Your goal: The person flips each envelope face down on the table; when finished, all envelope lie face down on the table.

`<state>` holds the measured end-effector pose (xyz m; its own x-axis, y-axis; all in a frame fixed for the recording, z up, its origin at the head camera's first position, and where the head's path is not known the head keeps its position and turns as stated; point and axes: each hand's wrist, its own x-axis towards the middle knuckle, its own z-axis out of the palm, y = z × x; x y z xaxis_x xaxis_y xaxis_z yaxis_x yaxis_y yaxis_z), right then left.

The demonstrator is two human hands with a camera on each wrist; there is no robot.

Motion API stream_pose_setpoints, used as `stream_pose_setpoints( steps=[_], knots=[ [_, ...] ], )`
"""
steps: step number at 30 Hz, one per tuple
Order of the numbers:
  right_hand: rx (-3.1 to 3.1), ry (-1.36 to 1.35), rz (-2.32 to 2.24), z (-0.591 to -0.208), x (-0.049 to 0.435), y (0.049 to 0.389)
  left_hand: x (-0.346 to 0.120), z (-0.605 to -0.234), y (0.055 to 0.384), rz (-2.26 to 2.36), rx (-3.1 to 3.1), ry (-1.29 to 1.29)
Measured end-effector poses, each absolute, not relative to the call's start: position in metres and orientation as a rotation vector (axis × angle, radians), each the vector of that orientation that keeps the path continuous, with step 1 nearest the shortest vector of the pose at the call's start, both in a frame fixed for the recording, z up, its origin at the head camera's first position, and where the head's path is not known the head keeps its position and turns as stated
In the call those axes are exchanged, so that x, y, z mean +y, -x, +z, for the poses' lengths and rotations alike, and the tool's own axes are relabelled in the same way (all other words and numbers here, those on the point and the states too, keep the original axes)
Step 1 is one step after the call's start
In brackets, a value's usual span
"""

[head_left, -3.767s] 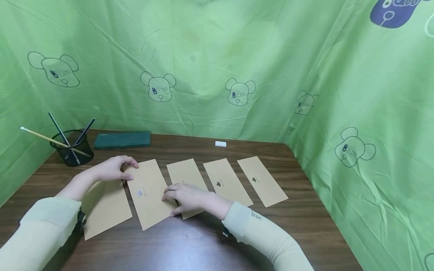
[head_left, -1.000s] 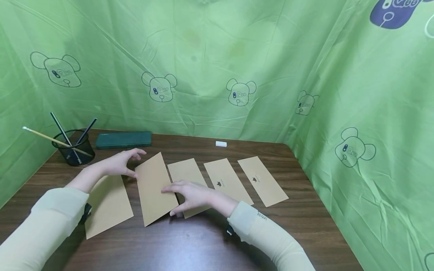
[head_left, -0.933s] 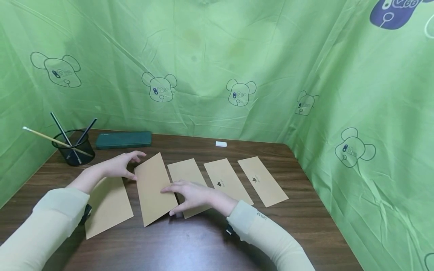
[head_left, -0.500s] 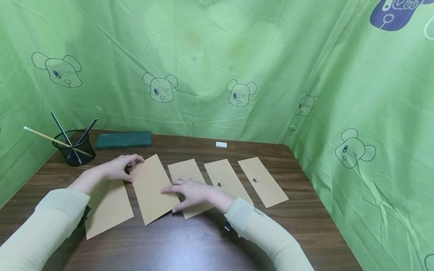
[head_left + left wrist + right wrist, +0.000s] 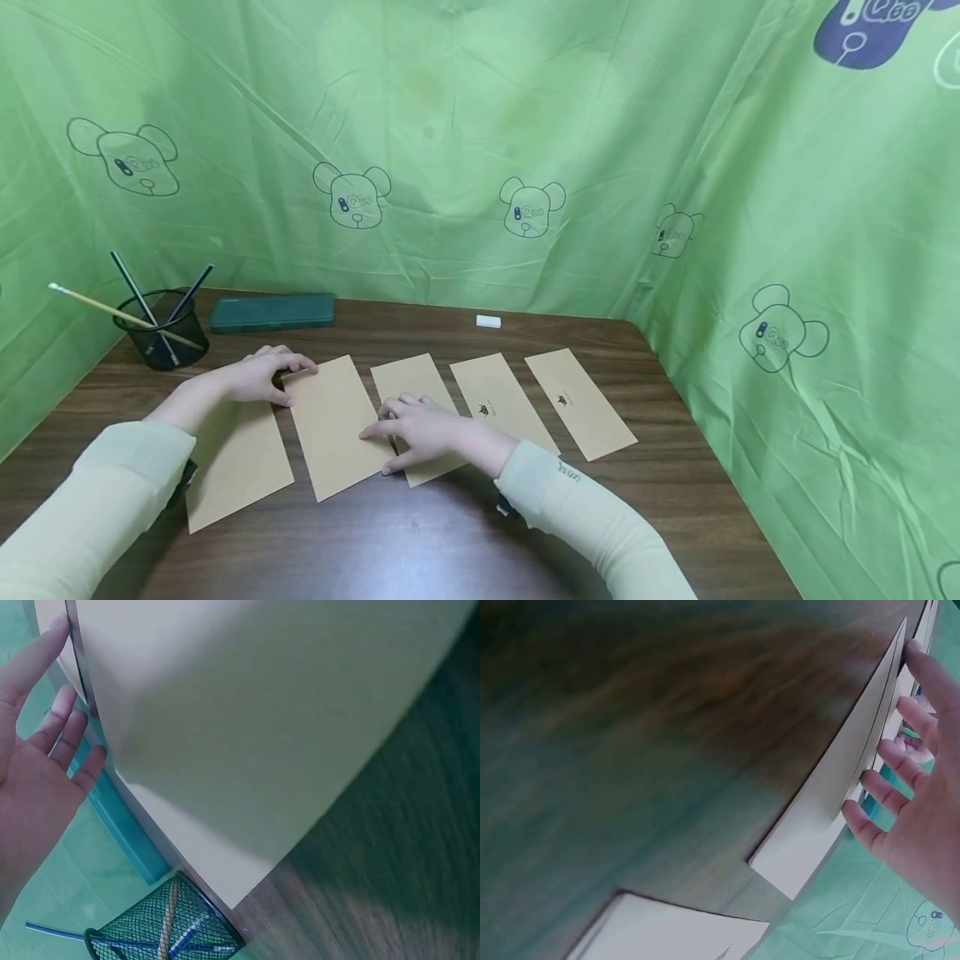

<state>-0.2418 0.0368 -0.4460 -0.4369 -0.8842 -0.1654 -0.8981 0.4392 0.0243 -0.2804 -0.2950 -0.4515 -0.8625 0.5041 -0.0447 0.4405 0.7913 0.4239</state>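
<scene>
Nearest: 2 pale sleeves [image 5: 97,492] reach in over the desk [image 5: 405,550]. R hand [image 5: 429,429]: fingers loosely spread, not clenched; index tip at R edge of 2nd kraft-paper piece from L [image 5: 337,433], thumb beside its near R corner. L hand [image 5: 255,377]: fingers loosely bent, not clenched, at far L corner of same pc, thumb by its L edge; no firm pinch seen. That pc lies abt flat betw. the hands, blank face up. Envelope or thin booklet: can't tell.

Technique (my judgement): light finger pressure, both edges at once; nudge by edges, not middle, so it doesn't buckle. Keep gaps to neighbours even. R hand hangs over the middle kraft-paper piece [image 5: 408,377], so raise the palm before any sideways shift or that pc may drag.

Counts, near → far: kraft pcs 5, one row, none touching. Leftmost piece [image 5: 240,462] blank on top, as is 2nd; middle part-hidden, marking n/v; 4th piece [image 5: 506,402] + rightmost piece [image 5: 588,412] w/ 1 small dark logo ea. Mesh pen cup [image 5: 144,343] ×1, holding 1 yellow pencil [image 5: 97,303] + 2 dark pens or pencils [image 5: 131,283]. Dk green flat case [image 5: 272,312] ×1. White eraser-like block [image 5: 488,321] ×1. Behind: green cloth [image 5: 427,100], 5 whole bear-head prints [image 5: 356,204].
</scene>
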Motion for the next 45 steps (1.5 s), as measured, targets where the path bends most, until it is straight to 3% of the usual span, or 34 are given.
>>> stream_pose_setpoints(
  steps=[11,27,45],
  knots=[
    [2.500,1.580,-0.019,-0.440,0.049,0.239,-0.281,-0.438,0.281,0.598,2.831,-0.771],
    [2.436,1.670,-0.268,-0.414,0.099,0.240,-0.225,-0.420,0.284,0.730,2.803,-0.901],
    [2.461,1.600,-0.245,-0.440,0.152,0.250,-0.184,-0.443,0.302,0.768,2.741,-0.949]
  ],
)
